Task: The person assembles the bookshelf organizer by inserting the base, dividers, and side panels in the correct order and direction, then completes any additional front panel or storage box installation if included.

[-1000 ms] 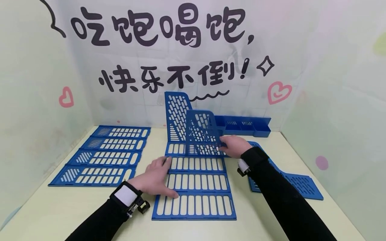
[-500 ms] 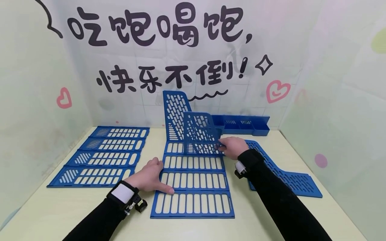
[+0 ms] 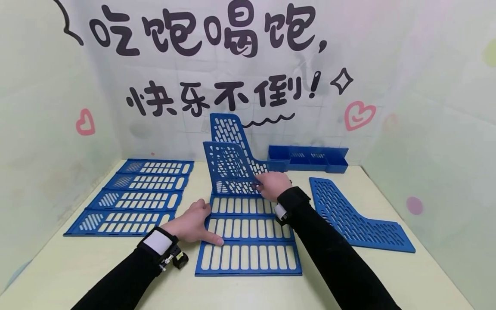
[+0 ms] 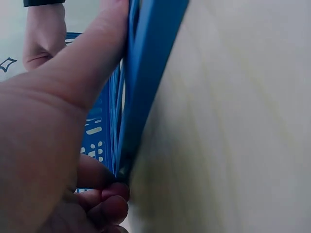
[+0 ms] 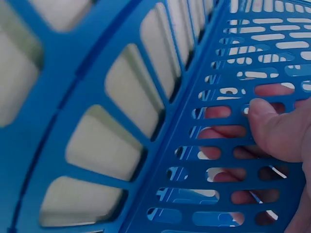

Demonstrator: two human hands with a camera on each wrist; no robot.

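Observation:
Blue slotted base panels (image 3: 249, 230) of what looks like a file rack lie joined in a row. Across their far part stand two perforated divider panels, a rear one (image 3: 230, 127) and a nearer one (image 3: 224, 161). My right hand (image 3: 274, 185) pinches the nearer divider by its low right part; in the right wrist view the thumb (image 5: 272, 128) lies on the near face, and fingers show through the holes behind. My left hand (image 3: 191, 221) holds the left edge of the base panels, thumb on top. In the left wrist view its curled fingers (image 4: 109, 208) meet that edge.
Another perforated divider (image 3: 356, 219) lies flat at the right. Several slotted panels (image 3: 120, 221) lie joined at the left. A blue compartment tray (image 3: 310, 159) stands at the back right by the wall.
My right hand has moved left with the nearer divider, which now stands further left before the rear one. My left hand has drawn slightly left onto the base panels' edge.

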